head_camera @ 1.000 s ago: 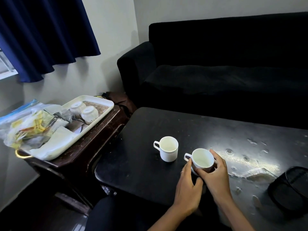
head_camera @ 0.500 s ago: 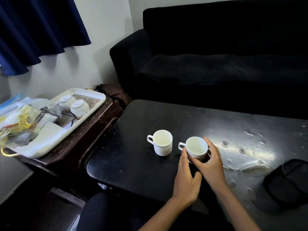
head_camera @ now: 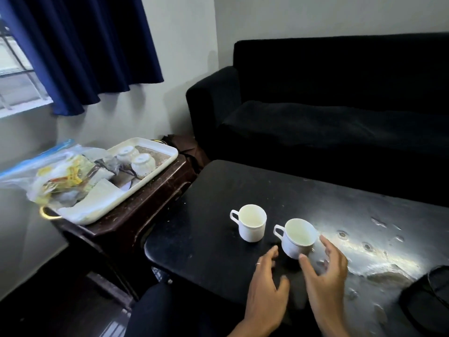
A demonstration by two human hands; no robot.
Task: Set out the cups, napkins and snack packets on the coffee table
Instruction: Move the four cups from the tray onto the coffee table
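On the side table at left, the tray (head_camera: 167,152) carries two upturned cups (head_camera: 136,159), napkins (head_camera: 97,200) and a bag of snack packets (head_camera: 60,176), overhanging its edge; a careless reach could likely drag it off. On the black tabletop (head_camera: 206,239) stand the first cup (head_camera: 251,223) and the second cup (head_camera: 298,238), close enough to clink. The left hand (head_camera: 264,295) hovers loose, holding nothing; the right hand (head_camera: 325,285) has its fingers (head_camera: 328,246) spread wide, thumb tip at the second cup's base, gripping nothing
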